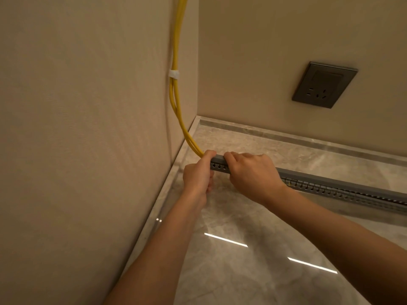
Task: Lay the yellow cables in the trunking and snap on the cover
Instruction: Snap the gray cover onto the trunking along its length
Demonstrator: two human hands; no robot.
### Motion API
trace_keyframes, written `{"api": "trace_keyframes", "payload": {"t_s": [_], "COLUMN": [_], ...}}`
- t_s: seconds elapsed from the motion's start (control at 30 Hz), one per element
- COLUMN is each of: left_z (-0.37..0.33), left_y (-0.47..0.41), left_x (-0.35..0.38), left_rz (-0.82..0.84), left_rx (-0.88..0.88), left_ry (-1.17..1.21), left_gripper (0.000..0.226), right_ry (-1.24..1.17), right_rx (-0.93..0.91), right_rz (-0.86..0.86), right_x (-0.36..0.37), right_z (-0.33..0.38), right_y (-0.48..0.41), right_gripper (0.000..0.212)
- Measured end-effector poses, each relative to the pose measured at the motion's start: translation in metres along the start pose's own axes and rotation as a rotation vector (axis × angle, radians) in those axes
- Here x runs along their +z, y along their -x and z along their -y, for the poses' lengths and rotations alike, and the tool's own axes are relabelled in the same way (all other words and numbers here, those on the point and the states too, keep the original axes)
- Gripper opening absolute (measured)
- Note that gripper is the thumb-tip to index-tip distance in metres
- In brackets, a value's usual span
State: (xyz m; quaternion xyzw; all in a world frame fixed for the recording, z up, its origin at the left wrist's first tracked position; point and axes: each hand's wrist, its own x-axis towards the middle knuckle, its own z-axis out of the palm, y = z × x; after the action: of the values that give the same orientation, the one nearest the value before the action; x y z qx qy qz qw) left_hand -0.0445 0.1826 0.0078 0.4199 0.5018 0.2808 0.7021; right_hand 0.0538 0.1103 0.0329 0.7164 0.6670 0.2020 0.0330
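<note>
So both hands were bunched up at the far-left end of the grey trunking (330, 187), which lay on the shiny marble floor (242, 271) and ran off toward the right edge of view. The left hand (198, 173) had its grip closed right at the very end of the trunking, fingers curled tight over the spot where the yellow cables (176, 100) went in, so the cables disappeared straight under that hand. Couldn't honestly tell if it was squeezing the cables, the trunking end or both. The right hand (253, 172) sat just beside it, touching or nearly so, with its grip wrapped over the top of the cover (343, 182), fingertips hooked over the far edge and the palm on the near side. Between the two hands a short bit of slotted side wall showed, a few holes visible. The cables came down the left wall (77, 128) in the corner, held together by a white tie (174, 74), then curved down and right into the trunking end. To the right of the right hand the cover lay on top of the slotted wall. A dark wall socket (324, 84) sat on the far wall, well apart from all this.
</note>
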Motion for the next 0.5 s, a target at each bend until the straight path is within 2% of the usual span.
{"api": "trace_keyframes", "payload": {"t_s": [0.17, 0.5], "left_z": [-0.0057, -0.0047], "left_y": [-0.0001, -0.005], "left_x": [0.007, 0.0081], "left_rz": [-0.022, -0.021], "left_rx": [0.005, -0.026], "left_ry": [0.034, 0.0], "left_gripper": [0.029, 0.028], "right_ry": [0.053, 0.022], "right_rx": [0.026, 0.018], "right_rz": [-0.082, 0.046], "right_x": [-0.0058, -0.0013], "right_z": [0.0019, 0.0016], "right_y": [-0.0023, -0.0048], "right_gripper": [0.014, 0.006]}}
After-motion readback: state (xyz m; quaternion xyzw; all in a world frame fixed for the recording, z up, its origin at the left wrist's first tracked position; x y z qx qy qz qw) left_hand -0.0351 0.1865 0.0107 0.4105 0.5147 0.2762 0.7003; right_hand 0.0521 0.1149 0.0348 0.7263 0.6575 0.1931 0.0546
